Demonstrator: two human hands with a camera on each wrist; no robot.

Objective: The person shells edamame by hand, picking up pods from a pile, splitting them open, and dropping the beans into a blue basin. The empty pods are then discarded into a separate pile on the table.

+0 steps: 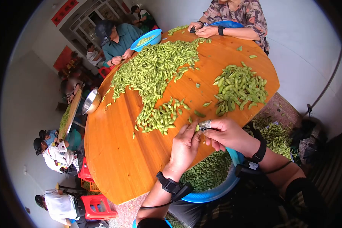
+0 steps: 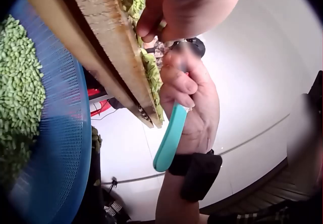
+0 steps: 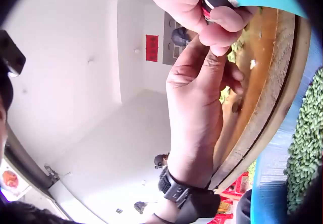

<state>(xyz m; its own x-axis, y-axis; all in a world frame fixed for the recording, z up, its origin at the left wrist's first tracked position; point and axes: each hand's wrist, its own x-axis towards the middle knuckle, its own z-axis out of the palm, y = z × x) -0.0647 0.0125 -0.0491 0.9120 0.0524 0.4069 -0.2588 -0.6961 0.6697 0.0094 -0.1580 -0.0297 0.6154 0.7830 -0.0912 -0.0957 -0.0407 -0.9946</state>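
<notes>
Over the table's near edge, my two hands meet at the fingertips. My left hand (image 1: 183,147) pinches a green bean pod (image 1: 197,128), mostly hidden by the fingers. My right hand (image 1: 231,133) grips a tool with a teal handle (image 2: 170,140), which sticks out below the curled fingers; its working end is hidden. A grey wrapping (image 1: 205,124) covers a right fingertip close to the pod. Beneath the hands, a blue basket (image 1: 216,195) holds shelled green beans (image 1: 206,173).
Pods lie on the wooden table (image 1: 114,163) in a large pile (image 1: 152,72) and a smaller pile (image 1: 239,88). Two people sit across, near a blue basin (image 1: 157,38). A metal bowl (image 1: 91,100) is at the left edge. Discarded pods (image 1: 275,140) lie on the floor at right.
</notes>
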